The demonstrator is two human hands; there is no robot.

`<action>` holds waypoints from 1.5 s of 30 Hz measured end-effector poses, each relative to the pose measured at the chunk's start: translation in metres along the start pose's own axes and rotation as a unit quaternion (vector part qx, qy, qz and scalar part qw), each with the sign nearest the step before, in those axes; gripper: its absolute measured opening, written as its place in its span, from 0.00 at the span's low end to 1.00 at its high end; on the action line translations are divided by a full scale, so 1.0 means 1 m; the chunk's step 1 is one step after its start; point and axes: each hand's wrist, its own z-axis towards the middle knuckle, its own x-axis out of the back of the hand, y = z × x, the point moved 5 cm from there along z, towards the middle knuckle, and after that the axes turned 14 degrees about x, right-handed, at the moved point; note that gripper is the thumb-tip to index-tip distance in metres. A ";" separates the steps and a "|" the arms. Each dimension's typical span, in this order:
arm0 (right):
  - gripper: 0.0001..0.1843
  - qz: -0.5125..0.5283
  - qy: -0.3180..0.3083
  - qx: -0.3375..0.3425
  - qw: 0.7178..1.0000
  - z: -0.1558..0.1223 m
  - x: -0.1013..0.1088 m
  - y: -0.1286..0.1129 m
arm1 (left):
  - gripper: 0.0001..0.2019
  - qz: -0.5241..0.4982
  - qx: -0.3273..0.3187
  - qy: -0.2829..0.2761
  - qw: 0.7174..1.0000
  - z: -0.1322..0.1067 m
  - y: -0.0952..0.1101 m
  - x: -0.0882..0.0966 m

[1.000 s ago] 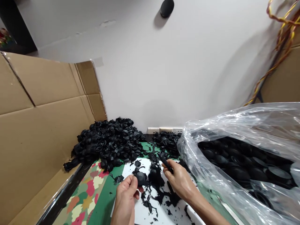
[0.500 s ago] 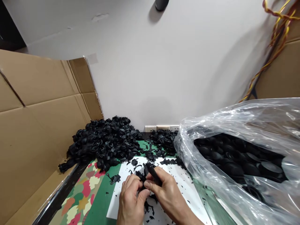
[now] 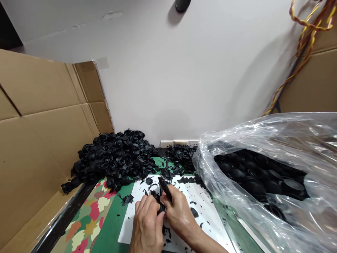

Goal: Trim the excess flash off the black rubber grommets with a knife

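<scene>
My left hand (image 3: 147, 221) is closed on a small black rubber part (image 3: 159, 207), held over a white sheet (image 3: 202, 216) strewn with black trimmings. My right hand (image 3: 178, 214) presses against it from the right and grips a slim black tool (image 3: 165, 184) whose tip sticks up and away from me. Most of the part is hidden between the two hands.
A heap of black ribbed rubber parts (image 3: 116, 158) lies at the back left against a cardboard box wall (image 3: 39, 133). A clear plastic bag (image 3: 268, 168) full of black round parts fills the right. A smaller scrap pile (image 3: 181, 154) sits near the wall sockets (image 3: 179, 143).
My hands came together: the right hand with the tool moved left from beside the bag to meet the left hand and the part. The view shifted slightly.
</scene>
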 end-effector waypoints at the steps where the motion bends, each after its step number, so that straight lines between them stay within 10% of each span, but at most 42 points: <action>1: 0.07 -0.001 0.006 -0.007 1.000 0.003 -0.001 0.004 | 0.08 -0.031 0.011 -0.011 0.999 -0.003 -0.001 0.000; 7: 0.06 -0.042 0.087 -0.056 0.994 0.032 0.028 0.032 | 0.08 -0.219 0.030 -0.074 0.972 -0.016 -0.002 0.000; 16: 0.09 0.000 -0.015 -0.043 0.999 0.020 0.043 0.024 | 0.10 -0.404 0.179 -0.045 0.896 0.001 -0.023 0.002; 19: 0.07 0.013 -0.019 -0.048 0.999 0.012 0.043 0.026 | 0.13 -0.485 0.282 -0.021 0.827 -0.003 -0.030 -0.007; 25: 0.10 0.081 0.022 -0.038 0.996 0.000 0.040 0.018 | 0.03 -0.615 0.509 -0.003 0.601 -0.009 -0.038 -0.024; 28: 0.08 0.118 0.019 0.027 0.992 -0.005 0.034 0.005 | 0.04 -0.632 0.543 -0.004 0.554 -0.009 -0.031 -0.031; 32: 0.05 0.126 0.051 0.105 0.985 -0.007 0.030 -0.006 | 0.05 -0.648 0.512 -0.056 0.562 -0.009 -0.021 -0.039; 39: 0.10 0.093 0.071 0.161 0.980 -0.006 0.032 -0.008 | 0.14 -0.574 0.452 -0.123 0.672 -0.005 -0.020 -0.041; 45: 0.12 0.038 0.071 0.114 0.990 -0.005 0.033 -0.007 | 0.15 -0.573 0.430 -0.147 0.682 -0.002 -0.015 -0.042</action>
